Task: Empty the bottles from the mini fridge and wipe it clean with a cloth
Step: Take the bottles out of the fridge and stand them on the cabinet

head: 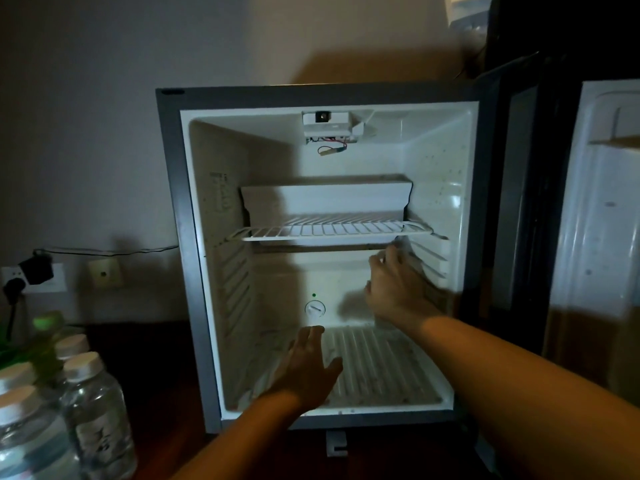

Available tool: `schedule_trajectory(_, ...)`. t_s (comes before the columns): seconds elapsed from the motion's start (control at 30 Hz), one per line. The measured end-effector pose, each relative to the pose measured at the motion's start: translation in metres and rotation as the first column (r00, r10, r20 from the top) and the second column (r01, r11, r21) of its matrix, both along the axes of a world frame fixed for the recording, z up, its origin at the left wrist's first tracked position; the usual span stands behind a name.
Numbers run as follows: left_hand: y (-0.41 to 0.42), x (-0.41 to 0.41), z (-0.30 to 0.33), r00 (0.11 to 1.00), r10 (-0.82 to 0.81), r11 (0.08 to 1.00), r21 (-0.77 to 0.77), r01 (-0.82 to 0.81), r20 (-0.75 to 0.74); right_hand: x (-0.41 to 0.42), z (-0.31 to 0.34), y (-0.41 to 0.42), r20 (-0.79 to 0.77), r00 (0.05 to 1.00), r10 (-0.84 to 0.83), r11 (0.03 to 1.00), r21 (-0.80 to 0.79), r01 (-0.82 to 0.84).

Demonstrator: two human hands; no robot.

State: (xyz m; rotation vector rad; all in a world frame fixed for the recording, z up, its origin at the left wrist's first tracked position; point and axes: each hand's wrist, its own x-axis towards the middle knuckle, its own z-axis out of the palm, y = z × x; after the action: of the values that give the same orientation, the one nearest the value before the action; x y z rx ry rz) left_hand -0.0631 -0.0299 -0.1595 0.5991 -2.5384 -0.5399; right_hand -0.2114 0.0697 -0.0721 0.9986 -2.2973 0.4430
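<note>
Bottles point(93, 403) of clear water with white caps stand clustered at the lower left, outside the mini fridge point(322, 251), whose door point(595, 216) hangs swung wide to the right. Inside, the white cabinet holds no bottles: only a wire shelf point(332, 230) across the middle, a ribbed floor and a round dial point(314, 310) low on the back wall with a small green light just above it. The person's left hand point(308, 368) lies open, palm down, fingers spread over the ribbed floor near the front. Their right hand point(398, 289) reaches deeper, up against the right inner wall just under the shelf, fingers curled around something pale that may be a cloth; it is too blurred to tell for sure. A wall socket point(34, 277) with plugs sits on the left wall.
</note>
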Motion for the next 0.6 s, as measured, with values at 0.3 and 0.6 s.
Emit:
schedule_trajectory(0.3, 0.023, 0.020, 0.011, 0.999, 0.021, 0.999, 0.042, -0.020, -0.035, 0.038, -0.015, 0.010, 0.060, 0.947, 0.316, 0.922, -0.254, -0.291)
schedule_trajectory(0.6, 0.046, 0.074, 0.019, 0.995, -0.054, 0.975, 0.211, 0.070, -0.083, 0.106, 0.013, 0.027, 0.374, 0.793, 0.480, 0.803, -0.550, -0.227)
